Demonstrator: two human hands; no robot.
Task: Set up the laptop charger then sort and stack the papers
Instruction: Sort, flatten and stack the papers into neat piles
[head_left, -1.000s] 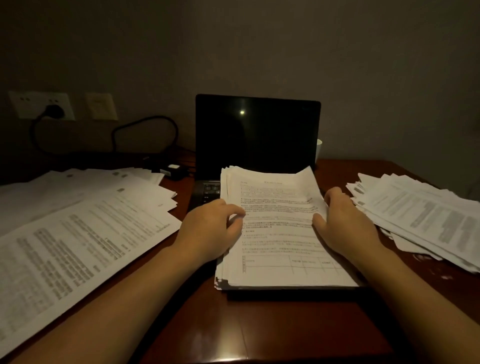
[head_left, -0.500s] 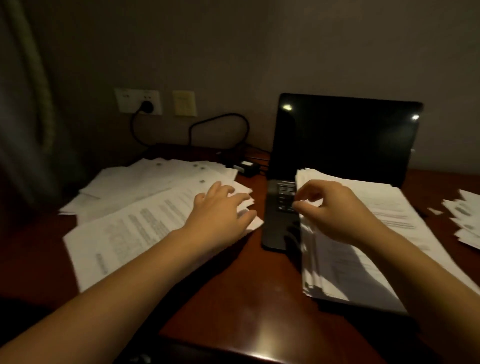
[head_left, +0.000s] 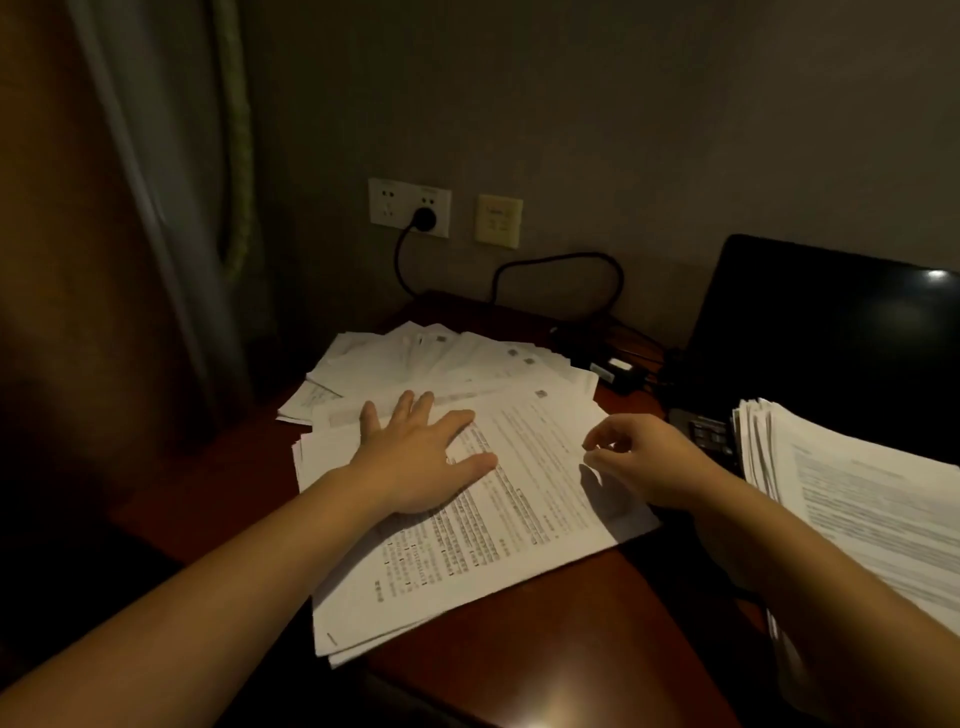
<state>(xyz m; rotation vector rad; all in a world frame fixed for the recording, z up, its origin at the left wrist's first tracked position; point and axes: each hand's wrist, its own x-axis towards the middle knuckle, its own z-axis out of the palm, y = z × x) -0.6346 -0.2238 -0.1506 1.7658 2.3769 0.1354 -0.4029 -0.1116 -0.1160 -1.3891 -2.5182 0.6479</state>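
Many papers (head_left: 519, 519) under spread L fingers (head_left: 457, 422); R fingers (head_left: 618, 427) curled at edge, grip unclear.

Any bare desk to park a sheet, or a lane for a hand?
Bare desk in front, between the spread papers and the tall stack; also a dark strip left of the spread papers. Crowded: charger brick and cable fill the gap beside the laptop; the left hand presses the papers.
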